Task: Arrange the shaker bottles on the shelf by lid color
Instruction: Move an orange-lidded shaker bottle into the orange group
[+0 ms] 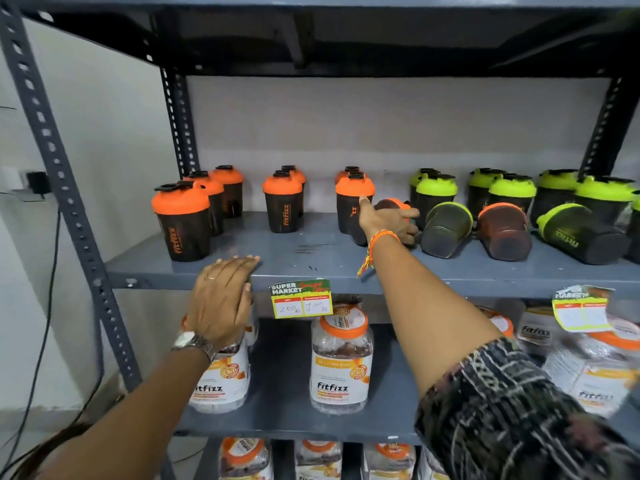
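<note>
Dark shaker bottles stand on the grey shelf (277, 268). Orange-lidded ones (282, 206) stand upright on the left and middle; green-lidded ones (512, 195) stand upright at the right. My right hand (384, 223) is wrapped around an orange-lidded bottle lying on its side (389, 204), beside an upright orange one (353, 206). To its right lie a green-lidded bottle (446, 230), an orange-lidded bottle (505, 232) and another green-lidded bottle (578, 237). My left hand (221, 299) rests flat on the shelf's front edge, fingers apart, holding nothing.
A price tag (300, 298) hangs on the shelf's front edge; another tag (581, 308) hangs at the right. Fitfizz jars (341, 362) fill the lower shelves. A slotted metal upright (59, 188) stands at the left, with a black cable beside it.
</note>
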